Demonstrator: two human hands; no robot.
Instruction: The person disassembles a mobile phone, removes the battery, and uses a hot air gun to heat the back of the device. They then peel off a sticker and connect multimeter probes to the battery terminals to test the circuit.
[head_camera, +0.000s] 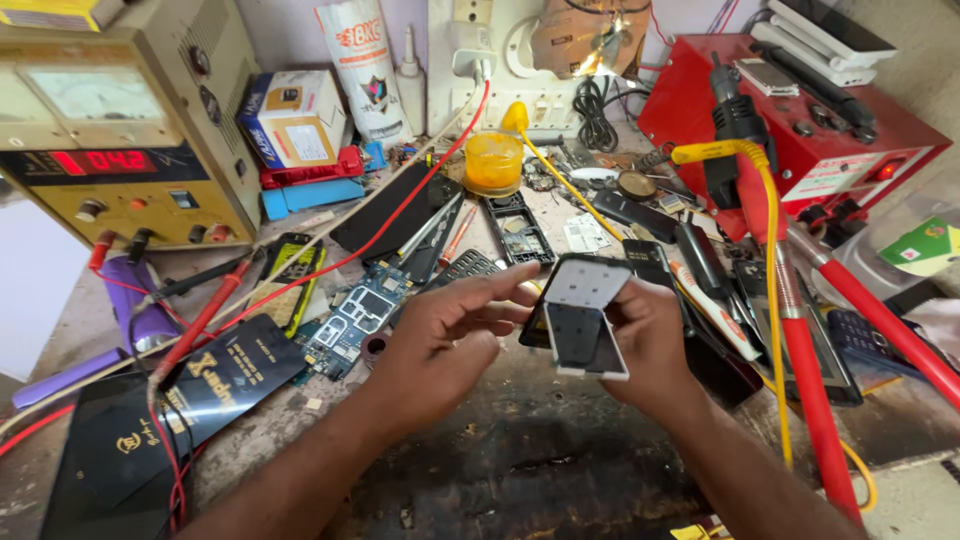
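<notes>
Over the cluttered desk, the right hand grips a small phone housing; the left hand, fingers loosely spread, touches its top edge.

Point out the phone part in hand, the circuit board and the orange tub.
phone part (588, 322), head view, pale back face.
circuit board (352, 322), head view, middle of board.
orange tub (493, 163), head view, side wall.

Both my forearms reach in from the lower edge and angle toward each other at mid-frame. My left hand hovers palm-down, fingers loosely spread and slightly curled, fingertips pointing right. My right hand is raised beside it, thumb and fingers closed in a grip, wrist bent inward.
</notes>
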